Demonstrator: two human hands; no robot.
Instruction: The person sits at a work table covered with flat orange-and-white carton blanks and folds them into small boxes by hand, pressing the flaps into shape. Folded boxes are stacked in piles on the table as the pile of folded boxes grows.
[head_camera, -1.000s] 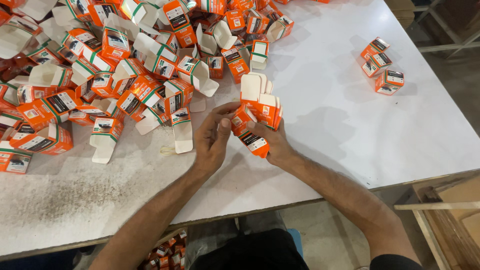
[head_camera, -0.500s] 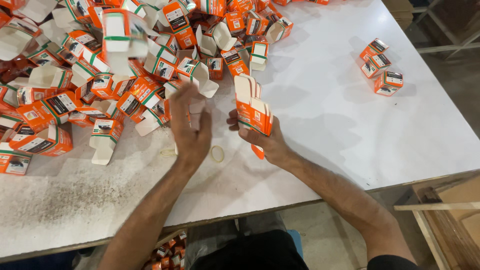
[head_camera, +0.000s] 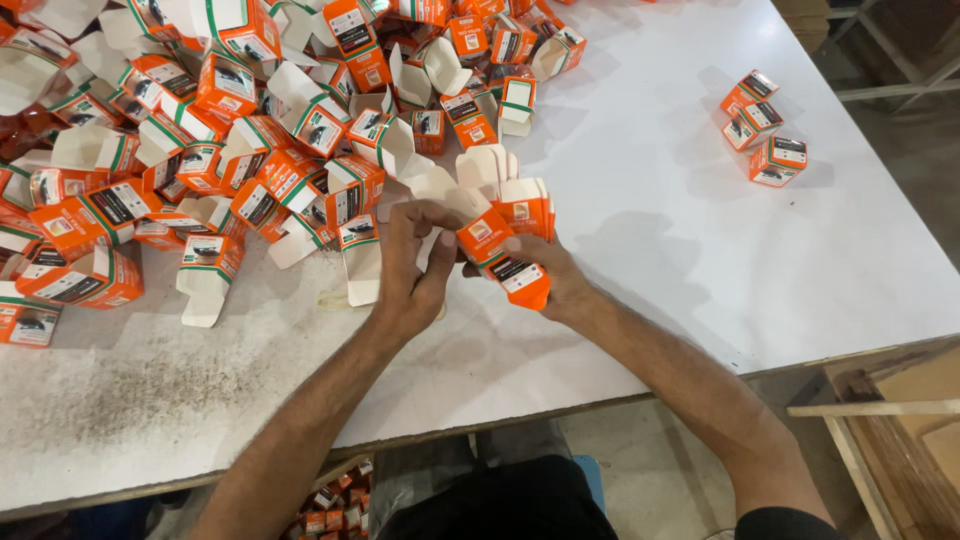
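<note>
We see a large white table (head_camera: 700, 250), its near part dusty and grey. On the far left of it lies a big heap of small orange and white cartons (head_camera: 230, 150), most of them with their white flaps open. Well apart, near the far right edge, sits a little group of closed cartons (head_camera: 765, 125).

Both forearms come up from the lower edge of the view and meet near the middle of the table, just beside the heap. Our left arm goes up diagonally to the right, and our right arm goes up diagonally to the left.

Our left hand (head_camera: 410, 265) is bent at the wrist with its back to the camera, and its fingers are curled on the white open flap of an orange carton (head_camera: 500, 255). Our right hand (head_camera: 555, 280) is under and behind this carton and grips it from the right side; most of its fingers are hidden by the carton. Both hands are closed on it.

The carton is held a little above the table. Its long axis goes diagonally: the open end points up and left, toward the heap, and the closed orange end points down and right, toward our body. Just behind it, some other open cartons (head_camera: 515, 190) stand with their flaps up.
</note>
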